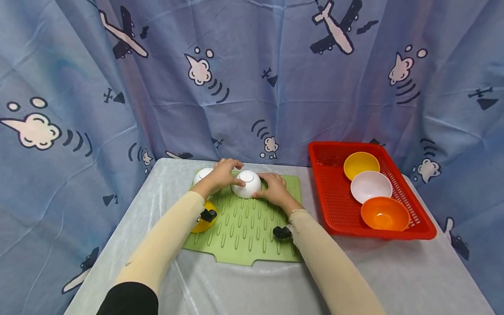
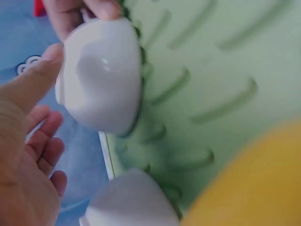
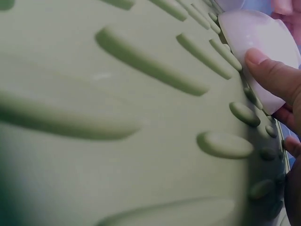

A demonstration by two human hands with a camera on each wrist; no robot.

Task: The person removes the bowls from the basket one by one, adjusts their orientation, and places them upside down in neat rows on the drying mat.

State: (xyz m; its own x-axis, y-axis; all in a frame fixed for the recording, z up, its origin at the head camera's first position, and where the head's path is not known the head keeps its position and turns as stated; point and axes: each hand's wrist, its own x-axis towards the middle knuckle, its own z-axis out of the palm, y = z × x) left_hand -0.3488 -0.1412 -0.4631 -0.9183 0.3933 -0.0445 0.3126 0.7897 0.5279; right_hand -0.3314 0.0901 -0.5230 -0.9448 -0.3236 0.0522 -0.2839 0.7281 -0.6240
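A white bowl (image 1: 248, 191) sits upside down at the back of the green ribbed mat (image 1: 242, 238). My right hand (image 1: 274, 189) grips its right side, the thumb (image 3: 270, 70) on the near wall and fingers behind. From the left, my left hand (image 1: 221, 175) reaches over, its thumb (image 2: 40, 70) at the bowl's base and the other fingers loosely bent, away from the wall. Another upturned white bowl (image 1: 202, 173) stands at the mat's back left, partly hidden by the left hand. Beside the left forearm is a yellow bowl (image 1: 204, 226), partly covered by the sleeve.
To the right stands a red plastic basket (image 1: 328, 197). Along its right side lie a yellow bowl (image 1: 361, 164), a pale pink bowl (image 1: 371, 187) and an orange bowl (image 1: 385, 213). A blue patterned curtain (image 1: 244, 96) hangs behind the grey-covered table (image 1: 244, 291).
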